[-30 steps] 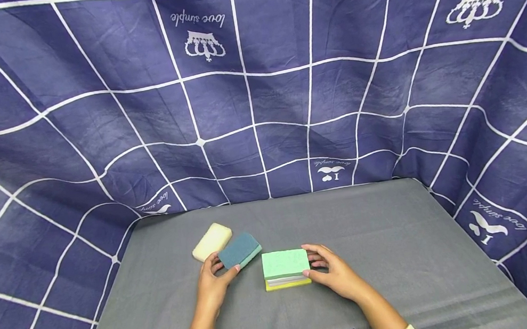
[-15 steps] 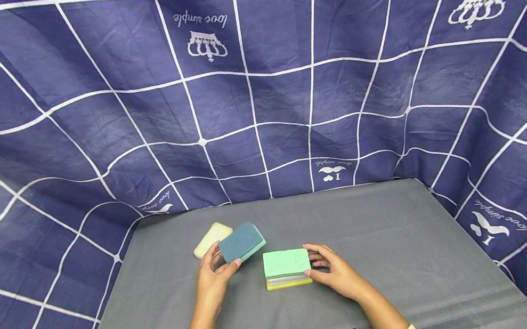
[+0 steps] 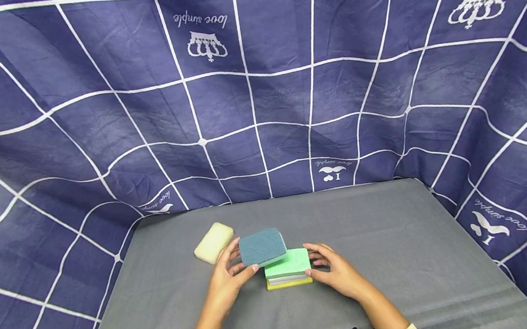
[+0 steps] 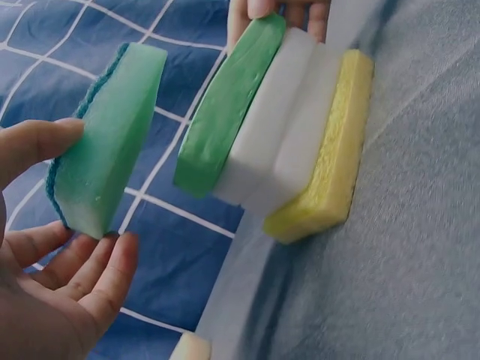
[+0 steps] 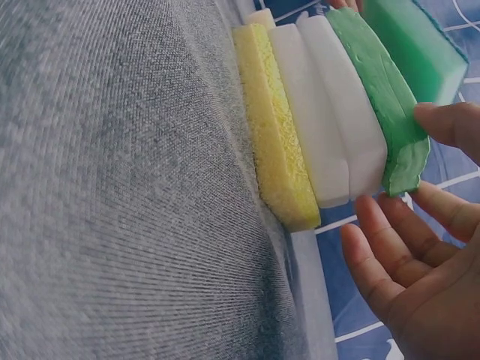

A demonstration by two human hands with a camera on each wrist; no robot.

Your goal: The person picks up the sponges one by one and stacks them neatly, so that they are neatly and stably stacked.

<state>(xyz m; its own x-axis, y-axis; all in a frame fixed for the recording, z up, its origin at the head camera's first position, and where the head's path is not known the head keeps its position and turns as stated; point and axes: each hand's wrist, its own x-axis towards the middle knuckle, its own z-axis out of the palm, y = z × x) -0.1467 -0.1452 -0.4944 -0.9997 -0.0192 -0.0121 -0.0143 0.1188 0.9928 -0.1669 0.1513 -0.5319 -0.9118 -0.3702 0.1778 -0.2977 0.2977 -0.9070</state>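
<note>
My left hand (image 3: 227,281) pinches a scouring sponge (image 3: 262,247) between thumb and fingers. It has a dark teal scrub face on top and a green foam body, and it is tilted slightly above the stack, overlapping its left part in the head view. The stack has a yellow sponge (image 5: 277,135) at the bottom, two white sponges (image 4: 281,124) in the middle and a smooth green sponge (image 3: 295,262) on top. My right hand (image 3: 330,270) holds the right end of the green sponge, thumb on the near side and fingers round the far side.
A pale cream sponge (image 3: 214,243) lies flat at the left, behind my left hand. The grey cloth-covered table (image 3: 387,237) is bordered at the back and sides by a blue checked curtain (image 3: 280,98).
My left hand has lifted the teal scouring sponge off the table beside the cream sponge and carried it right, over the stack. My right hand has stayed at the stack.
</note>
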